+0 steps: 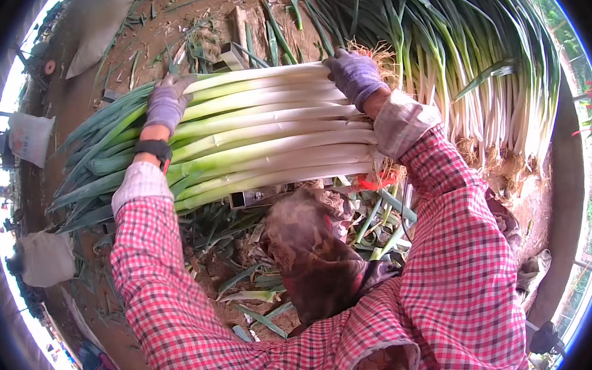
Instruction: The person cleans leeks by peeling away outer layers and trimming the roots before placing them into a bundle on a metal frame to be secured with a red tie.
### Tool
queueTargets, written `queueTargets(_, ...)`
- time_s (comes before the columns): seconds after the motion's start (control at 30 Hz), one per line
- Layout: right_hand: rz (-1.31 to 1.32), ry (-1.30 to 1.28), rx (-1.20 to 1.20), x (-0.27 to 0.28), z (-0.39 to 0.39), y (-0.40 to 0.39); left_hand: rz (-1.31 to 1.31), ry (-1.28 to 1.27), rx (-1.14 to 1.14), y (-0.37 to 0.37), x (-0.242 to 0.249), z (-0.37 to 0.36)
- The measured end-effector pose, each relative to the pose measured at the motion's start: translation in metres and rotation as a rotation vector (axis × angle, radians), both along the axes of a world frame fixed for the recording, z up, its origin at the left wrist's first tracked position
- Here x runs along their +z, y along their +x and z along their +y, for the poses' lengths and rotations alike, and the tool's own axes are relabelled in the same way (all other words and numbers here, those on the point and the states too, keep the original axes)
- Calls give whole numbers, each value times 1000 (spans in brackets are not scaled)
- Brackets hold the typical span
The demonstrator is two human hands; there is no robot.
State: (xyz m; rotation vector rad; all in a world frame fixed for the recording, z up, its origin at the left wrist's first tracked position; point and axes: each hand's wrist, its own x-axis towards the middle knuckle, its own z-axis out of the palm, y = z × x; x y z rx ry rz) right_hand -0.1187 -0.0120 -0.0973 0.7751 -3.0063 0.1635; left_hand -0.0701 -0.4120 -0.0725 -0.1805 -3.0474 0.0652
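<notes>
A wide row of thick long green onions (272,129) lies side by side in front of me, green leaves to the left and white stems to the right. My left hand (167,101), in a purple-grey glove, grips the far edge of the row where the leaves begin. Near the root end, my right hand (355,78), gloved alike, is closed over the far stems. The fingertips of both hands are partly hidden behind the onions. Beneath the row, parts of a metal frame (242,199) show at the near and far sides.
A large heap of untrimmed green onions (464,59) lies at the right, roots toward me. Leaf scraps (254,282) litter the ground below. White sacks (48,258) stand at the left. Red material (377,180) shows by the root ends.
</notes>
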Motion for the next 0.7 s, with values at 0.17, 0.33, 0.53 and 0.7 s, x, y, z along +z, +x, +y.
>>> queueTargets(0.17, -21, 25, -39, 2, -2, 6, -110, 163, -49, -1, -13, -20)
queueTargets(0.33, -80, -23, -30, 7, 5, 13, 24, 281, -135, 9, -13, -15)
queueTargets(0.53, -195, -118, -92, -7, 8, 15, -45, 454, -114, 21, -13, -5)
queueTargets(0.7, -28, 76, 65, -7, 12, 22, -7, 391, -94, 14, -20, -4)
